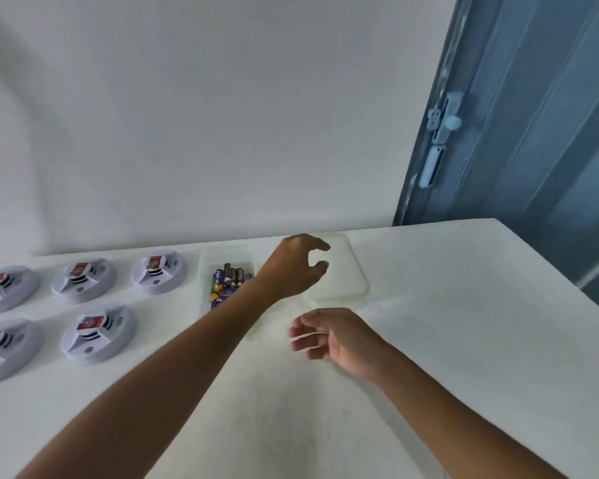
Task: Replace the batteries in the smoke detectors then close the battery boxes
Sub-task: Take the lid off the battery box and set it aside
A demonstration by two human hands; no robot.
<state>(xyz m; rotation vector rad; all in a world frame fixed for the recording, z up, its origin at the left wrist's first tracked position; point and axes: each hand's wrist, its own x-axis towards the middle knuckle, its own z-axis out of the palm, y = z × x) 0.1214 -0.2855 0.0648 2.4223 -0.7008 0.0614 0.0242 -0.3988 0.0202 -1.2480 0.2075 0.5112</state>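
Bench [429,340]: white cloth cover, matt, faintly fuzzy.
Smoke detectors [96,333]: smooth white plastic shells, slight sheen; red printed labels on top.
Tray [206,271] holding the batteries [229,281]: translucent plastic; batteries show glossy printed wrappers and dull metal ends.
Lid [346,271] near it: frosted, translucent plastic, smooth.
Wall [222,115]: matt white paint.
Door [533,133]: blue-grey painted finish, metal latch [441,122].
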